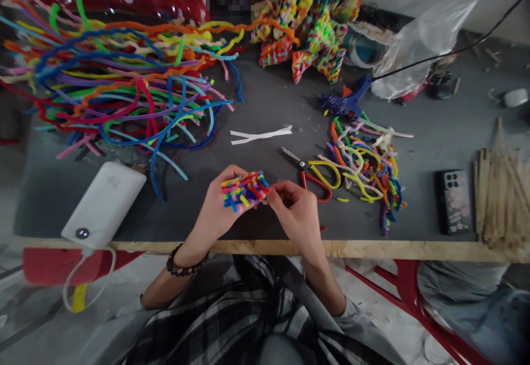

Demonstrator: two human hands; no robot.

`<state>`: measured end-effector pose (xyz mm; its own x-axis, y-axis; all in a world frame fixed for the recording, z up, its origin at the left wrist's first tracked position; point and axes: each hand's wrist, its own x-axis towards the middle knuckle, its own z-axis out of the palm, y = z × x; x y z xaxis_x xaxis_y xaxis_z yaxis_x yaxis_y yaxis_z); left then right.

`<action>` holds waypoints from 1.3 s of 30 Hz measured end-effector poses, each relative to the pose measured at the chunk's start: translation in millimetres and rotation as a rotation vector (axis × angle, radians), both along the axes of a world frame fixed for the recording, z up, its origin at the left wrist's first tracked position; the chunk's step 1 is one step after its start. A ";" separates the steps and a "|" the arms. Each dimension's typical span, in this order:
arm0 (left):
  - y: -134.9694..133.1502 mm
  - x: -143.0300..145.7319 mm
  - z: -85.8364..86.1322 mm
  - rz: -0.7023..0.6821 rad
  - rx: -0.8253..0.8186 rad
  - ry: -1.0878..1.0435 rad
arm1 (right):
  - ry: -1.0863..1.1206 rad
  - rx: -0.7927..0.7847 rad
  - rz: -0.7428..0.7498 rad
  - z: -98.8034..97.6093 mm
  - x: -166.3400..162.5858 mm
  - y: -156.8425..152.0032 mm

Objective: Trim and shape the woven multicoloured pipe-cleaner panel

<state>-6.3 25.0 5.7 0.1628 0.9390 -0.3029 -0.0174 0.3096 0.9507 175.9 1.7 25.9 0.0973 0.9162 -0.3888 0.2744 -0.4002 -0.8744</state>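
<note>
A small woven piece of colourful pipe cleaners (pixel 244 191) lies in my left hand (pixel 219 205), whose fingers are wrapped round it from behind. My right hand (pixel 293 205) pinches at the piece's right edge with thumb and forefinger; the exact strand between them is hidden. Just beyond my hands are two white strips (pixel 260 134) lying crossed on the grey table. Scissors with yellow and red handles (pixel 308 172) rest open to the right of my right hand. Farther right is a heap of short pipe cleaner pieces (pixel 364 160).
Long pipe cleaners (pixel 124 89) pile up at left, above a white power bank (pixel 103 205). Woven star shapes (pixel 310 22) stand at the back. A blue glue gun (pixel 348 100) trails a black cable. Rightward are a phone (pixel 453 202) and wooden sticks (pixel 501 194).
</note>
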 end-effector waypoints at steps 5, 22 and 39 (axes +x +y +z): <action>3.4 3.6 0.1 -0.017 -0.059 -0.002 | 0.088 -0.025 -0.012 -5.2 -0.4 0.8; 42.5 11.4 3.7 -0.172 -0.037 0.007 | -0.312 0.348 -0.057 -5.0 -2.3 -2.7; 43.2 4.7 -10.5 -0.129 -0.054 -0.052 | -1.092 0.796 0.491 -8.0 -1.7 0.8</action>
